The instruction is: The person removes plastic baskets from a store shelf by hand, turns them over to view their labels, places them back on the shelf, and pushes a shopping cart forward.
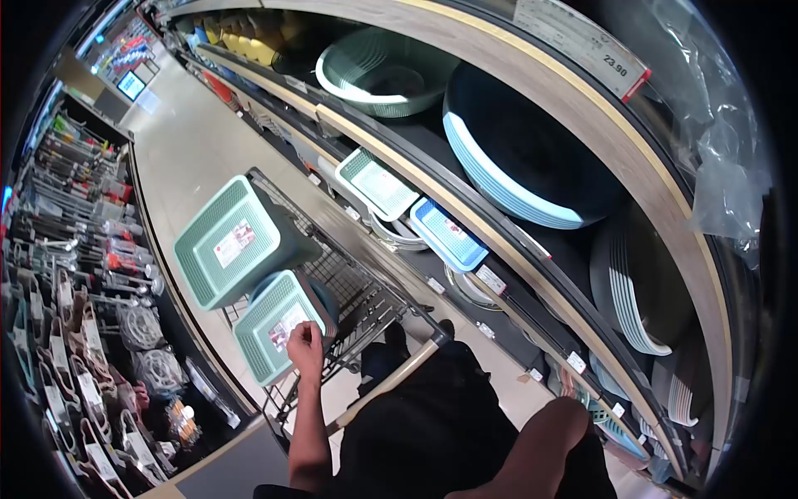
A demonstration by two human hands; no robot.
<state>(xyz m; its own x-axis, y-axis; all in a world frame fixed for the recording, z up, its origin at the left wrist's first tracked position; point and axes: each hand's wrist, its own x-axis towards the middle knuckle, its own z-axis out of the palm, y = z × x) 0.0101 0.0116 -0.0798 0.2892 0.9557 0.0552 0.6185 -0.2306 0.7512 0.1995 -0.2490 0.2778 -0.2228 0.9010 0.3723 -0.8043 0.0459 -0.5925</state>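
My left hand (305, 345) is closed, its fingers curled together over the near end of a small pale green plastic basket (259, 353). Whatever lies between the fingertips, if anything, is hidden. Beside the hand, a paper label (288, 326) shows inside that basket. A larger green basket (193, 264), also labelled, is tilted just beyond it. Both rest in a wire shopping cart (353, 279), whose handle (395, 378) crosses in front of my body. Of my right arm (540, 445), only a bent part shows at the bottom; the hand is out of sight.
Shelves on the right hold stacked blue basins (507, 195), a green basin (366, 87), and small green (378, 183) and blue baskets (449, 234). Clear plastic (727, 166) hangs at upper right. On the left stands a rack of packaged utensils (100, 216). The tiled aisle (187, 125) runs ahead.
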